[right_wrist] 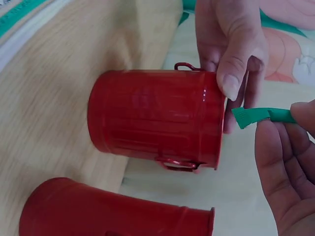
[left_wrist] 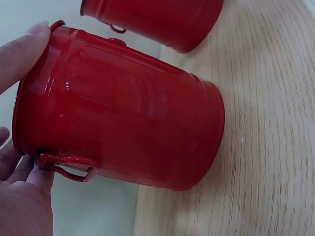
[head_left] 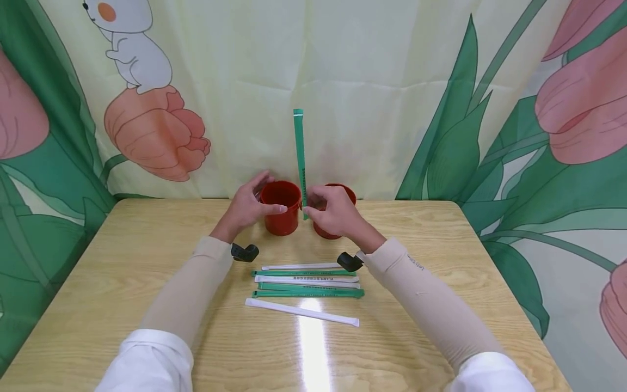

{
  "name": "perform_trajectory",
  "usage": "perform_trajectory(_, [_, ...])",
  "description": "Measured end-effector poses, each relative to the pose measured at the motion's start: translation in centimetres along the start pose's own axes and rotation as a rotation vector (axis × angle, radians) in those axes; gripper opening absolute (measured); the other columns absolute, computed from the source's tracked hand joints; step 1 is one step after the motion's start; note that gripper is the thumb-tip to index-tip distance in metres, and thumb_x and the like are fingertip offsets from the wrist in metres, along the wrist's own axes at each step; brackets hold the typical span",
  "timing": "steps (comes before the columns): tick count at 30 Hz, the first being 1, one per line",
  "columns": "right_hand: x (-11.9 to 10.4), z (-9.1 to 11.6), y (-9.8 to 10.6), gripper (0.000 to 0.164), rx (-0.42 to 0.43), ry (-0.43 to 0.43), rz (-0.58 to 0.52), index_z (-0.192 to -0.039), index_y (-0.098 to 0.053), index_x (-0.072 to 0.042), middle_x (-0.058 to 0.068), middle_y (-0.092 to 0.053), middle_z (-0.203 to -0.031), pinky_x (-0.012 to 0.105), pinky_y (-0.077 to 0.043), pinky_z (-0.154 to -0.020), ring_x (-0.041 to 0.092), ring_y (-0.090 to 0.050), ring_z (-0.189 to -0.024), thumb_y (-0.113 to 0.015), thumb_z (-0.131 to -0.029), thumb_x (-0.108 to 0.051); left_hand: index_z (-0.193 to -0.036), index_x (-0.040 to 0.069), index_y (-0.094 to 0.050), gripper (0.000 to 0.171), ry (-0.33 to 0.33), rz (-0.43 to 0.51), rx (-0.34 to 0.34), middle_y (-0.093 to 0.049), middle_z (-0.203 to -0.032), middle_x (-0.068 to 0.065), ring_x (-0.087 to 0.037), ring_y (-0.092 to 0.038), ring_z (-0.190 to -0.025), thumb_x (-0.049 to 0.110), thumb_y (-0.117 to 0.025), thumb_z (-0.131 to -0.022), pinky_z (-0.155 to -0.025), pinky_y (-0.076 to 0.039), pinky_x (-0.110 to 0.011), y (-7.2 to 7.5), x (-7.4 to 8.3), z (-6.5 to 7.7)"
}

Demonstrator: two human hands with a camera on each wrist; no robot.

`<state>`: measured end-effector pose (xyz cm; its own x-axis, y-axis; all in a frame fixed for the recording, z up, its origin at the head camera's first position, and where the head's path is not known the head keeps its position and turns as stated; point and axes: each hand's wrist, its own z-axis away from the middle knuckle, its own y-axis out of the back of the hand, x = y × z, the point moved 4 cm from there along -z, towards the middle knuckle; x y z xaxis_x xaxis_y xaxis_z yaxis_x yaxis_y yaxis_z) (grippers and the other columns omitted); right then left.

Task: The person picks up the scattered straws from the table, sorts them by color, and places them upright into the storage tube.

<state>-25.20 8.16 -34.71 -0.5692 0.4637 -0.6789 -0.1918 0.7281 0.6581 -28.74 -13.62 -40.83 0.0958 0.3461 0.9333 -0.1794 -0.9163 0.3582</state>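
Two small red metal buckets stand side by side at the table's back edge. My left hand (head_left: pixel 246 206) holds the left bucket (head_left: pixel 281 222) by its upper part, thumb at the rim and the other fingers round the side with the small handle (left_wrist: pixel 74 166). Between thumb and fingers my right hand (head_left: pixel 338 211) pinches a green paper-wrapped straw (head_left: pixel 299 141) near its lower end. The straw points upward, and in the right wrist view its flattened end (right_wrist: pixel 242 118) is beside the left bucket's rim. Part of the right bucket (head_left: pixel 325 232) is hidden behind my right hand.
On the wooden table (head_left: pixel 147 256), several wrapped straws lie in a row, green ones (head_left: pixel 313 294) among white ones. Nearest me, one white straw (head_left: pixel 303 312) lies slightly slanted. A curtain (head_left: pixel 362 109) printed with tulips hangs right behind the table.
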Motion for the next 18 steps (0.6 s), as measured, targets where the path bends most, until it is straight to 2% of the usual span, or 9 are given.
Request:
perform_trajectory(6, [0.1, -2.0, -0.8, 0.013, -0.031, -0.04, -0.022, -0.105, -0.075, 0.002, 0.012, -0.077, -0.092, 0.039, -0.063, -0.084, 0.023, -0.069, -0.083, -0.073, -0.094, -0.005, -0.165, 0.017, -0.028, 0.1, -0.002, -0.007, -0.012, -0.042, -0.165, -0.007, -0.034, -0.042, -0.151, 0.025, -0.088, -0.085, -0.119, -0.046, -0.053, 0.3, 0.2, 0.1])
perform_trajectory(10, [-0.1, -3.1, -1.1, 0.017, -0.04, -0.054, -0.032, -0.111, -0.071, 0.0, 0.009, -0.077, -0.094, 0.038, -0.062, -0.086, 0.024, -0.069, -0.086, -0.073, -0.095, -0.005, -0.165, 0.016, -0.03, 0.098, 0.004, -0.001, -0.012, -0.042, -0.165, -0.007, -0.033, -0.042, -0.151, 0.023, -0.087, -0.086, -0.12, -0.045, -0.052, 0.2, 0.0, 0.1])
perform_trajectory(13, [-0.4, -3.9, -1.3, 0.021, -0.046, -0.076, -0.059, -0.115, -0.067, -0.001, 0.01, -0.075, -0.097, 0.037, -0.063, -0.084, 0.025, -0.068, -0.088, -0.072, -0.095, -0.005, -0.165, 0.016, -0.031, 0.097, 0.006, 0.011, -0.011, -0.042, -0.165, -0.006, -0.033, -0.042, -0.151, 0.023, -0.087, -0.086, -0.12, -0.045, -0.052, 0.2, -0.1, 0.1])
perform_trajectory(18, [-0.6, -5.1, -1.4, 0.017, -0.046, -0.121, -0.098, -0.115, -0.064, -0.001, 0.012, -0.073, -0.099, 0.036, -0.061, -0.076, 0.026, -0.065, -0.088, -0.067, -0.099, -0.008, -0.164, 0.016, -0.032, 0.097, -0.006, 0.032, -0.013, -0.044, -0.164, -0.005, -0.032, -0.043, -0.151, 0.025, -0.087, -0.085, -0.121, -0.044, -0.051, 0.1, 0.1, 0.2])
